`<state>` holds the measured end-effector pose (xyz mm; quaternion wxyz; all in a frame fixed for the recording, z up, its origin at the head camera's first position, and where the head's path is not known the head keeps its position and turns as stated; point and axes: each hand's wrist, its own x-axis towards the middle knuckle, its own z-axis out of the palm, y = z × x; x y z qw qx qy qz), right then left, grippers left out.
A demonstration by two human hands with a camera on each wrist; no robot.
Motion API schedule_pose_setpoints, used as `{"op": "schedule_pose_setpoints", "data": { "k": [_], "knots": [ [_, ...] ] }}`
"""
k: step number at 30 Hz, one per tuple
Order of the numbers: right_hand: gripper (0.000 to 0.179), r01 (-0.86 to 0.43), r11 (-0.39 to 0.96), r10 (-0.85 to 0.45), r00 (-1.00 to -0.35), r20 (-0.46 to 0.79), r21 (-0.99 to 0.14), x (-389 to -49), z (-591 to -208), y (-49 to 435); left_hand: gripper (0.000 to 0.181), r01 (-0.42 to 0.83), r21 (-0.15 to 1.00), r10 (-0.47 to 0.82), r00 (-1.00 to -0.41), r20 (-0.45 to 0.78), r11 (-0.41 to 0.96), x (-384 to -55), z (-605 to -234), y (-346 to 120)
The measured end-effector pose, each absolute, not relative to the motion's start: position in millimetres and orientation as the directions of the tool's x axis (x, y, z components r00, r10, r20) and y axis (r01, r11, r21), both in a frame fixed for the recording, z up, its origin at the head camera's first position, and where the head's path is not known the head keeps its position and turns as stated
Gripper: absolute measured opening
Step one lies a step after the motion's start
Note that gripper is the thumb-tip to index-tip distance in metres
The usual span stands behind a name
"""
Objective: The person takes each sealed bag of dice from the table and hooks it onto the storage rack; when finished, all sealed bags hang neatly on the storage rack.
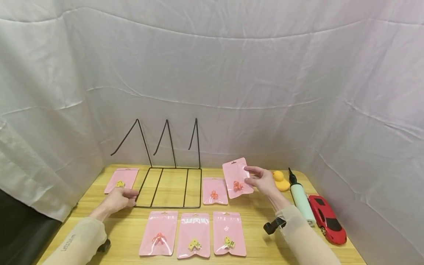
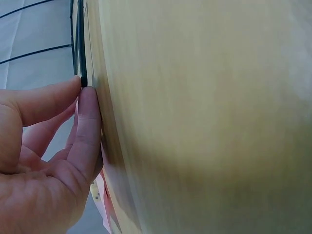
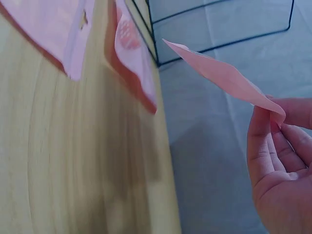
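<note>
1. Packet [image 1: 236,172], pink plastic, orange dice [image 1: 237,186] showing in its lower part: held up off the table [image 1: 258,235], near the far edge, right of the wire rack [image 1: 186,187] and just beside a flat packet [image 1: 213,184].
2. Right hand [image 1: 264,181]: thumb and finger pinched together on the packet's right border; I see it edge-on in the right wrist view, slightly bowed.
3. Handling, my reading from afar: light, soft film, a bit slick, bends easily; loose dice would weight the lower end. I would judge a side border or the flat strip by the hang hole [image 1: 233,162] the best hold, clear of the lumps. Little looks fragile.
4. Pointing: hang-hole end toward the far edge, tipped a little left; dice end toward the near edge. Long axis runs between those ends, slightly aslant.
5. Left hand [image 1: 116,200]: thumb and forefinger meet on the rack's near left corner wire. Whether the rack's base is lifted there, I cannot tell.
6. Also noted: three packets in a row by the near edge; one near the far left corner; duck [image 1: 281,181], green tube [image 1: 303,204] and red car [image 1: 327,219] along the right edge.
</note>
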<state>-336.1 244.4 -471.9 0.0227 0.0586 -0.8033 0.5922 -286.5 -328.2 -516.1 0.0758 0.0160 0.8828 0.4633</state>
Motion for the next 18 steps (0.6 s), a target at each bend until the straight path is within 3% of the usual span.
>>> {"op": "schedule_pose_setpoints", "data": {
  "k": [18],
  "knots": [
    [0.052, -0.266, 0.217, -0.174, -0.957, 0.231, -0.939, -286.2, -432.2, 229.1, 0.049, -0.035, 0.819, 0.104, -0.988, -0.115, 0.573, -284.3, -512.8, -325.9]
  ]
}}
